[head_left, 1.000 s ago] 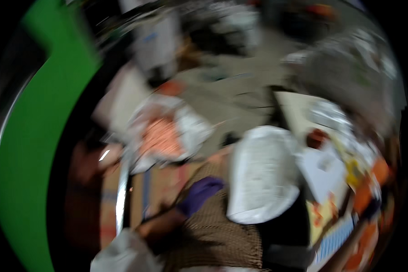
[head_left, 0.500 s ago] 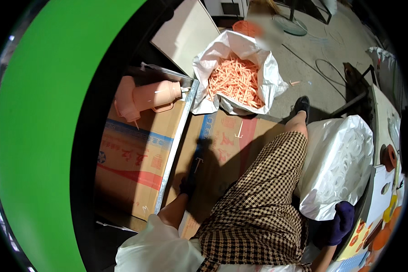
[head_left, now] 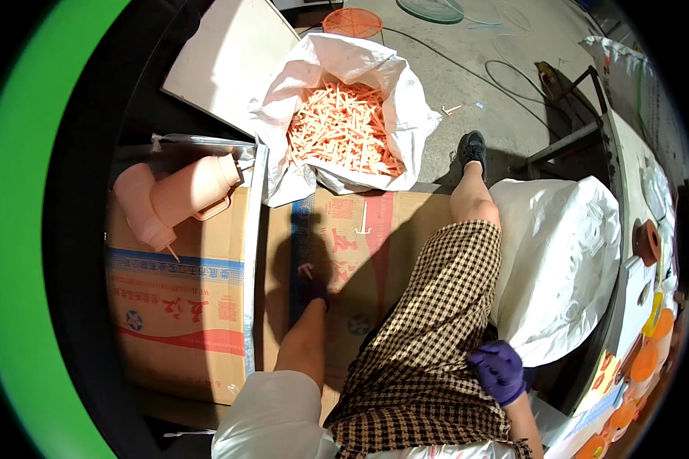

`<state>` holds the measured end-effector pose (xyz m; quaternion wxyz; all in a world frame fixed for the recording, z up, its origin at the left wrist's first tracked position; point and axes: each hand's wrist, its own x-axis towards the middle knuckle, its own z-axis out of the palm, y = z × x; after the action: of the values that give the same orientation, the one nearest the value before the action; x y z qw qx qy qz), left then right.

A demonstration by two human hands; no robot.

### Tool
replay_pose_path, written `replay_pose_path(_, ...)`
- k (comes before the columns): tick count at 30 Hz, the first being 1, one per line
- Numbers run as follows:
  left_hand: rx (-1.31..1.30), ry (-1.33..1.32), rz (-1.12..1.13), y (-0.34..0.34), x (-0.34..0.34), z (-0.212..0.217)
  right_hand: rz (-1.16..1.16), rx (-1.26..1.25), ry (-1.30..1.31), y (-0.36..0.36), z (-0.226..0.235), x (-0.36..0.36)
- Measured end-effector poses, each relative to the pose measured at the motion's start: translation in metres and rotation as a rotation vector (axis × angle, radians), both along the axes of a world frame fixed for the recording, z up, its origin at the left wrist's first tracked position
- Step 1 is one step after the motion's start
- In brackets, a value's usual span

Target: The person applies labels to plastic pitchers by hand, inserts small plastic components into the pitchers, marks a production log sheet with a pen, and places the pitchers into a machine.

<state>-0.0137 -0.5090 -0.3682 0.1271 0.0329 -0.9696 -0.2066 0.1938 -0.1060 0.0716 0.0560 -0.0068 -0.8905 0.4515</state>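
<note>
Glove-covered right hand (head_left: 499,371) now rests loosely curled on your checked skirt (head_left: 429,336) at the near right, gripping nothing, just beside the white bag (head_left: 566,260); half a second ago it sat lower right by the bag's near end. Your left hand is out of view, so nothing is being worked yet, and the far sack of orange sticks (head_left: 344,126) lies well apart.

Right hand (head_left: 499,372) gloved purple, fingers curled, resting on thigh
</note>
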Motion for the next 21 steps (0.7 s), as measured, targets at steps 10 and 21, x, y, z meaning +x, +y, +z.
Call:
replay_pose_path(10, 0.056, -0.573, -0.104, 0.228, -0.086, 0.056, -0.104, -0.022, -0.076, 0.004, -0.024, -0.003)
replay_pose_path(21, -0.068, -0.840, -0.533, 0.129, -0.065, 0.067, -0.083, -0.064, -0.083, 0.013, -0.025, -0.005)
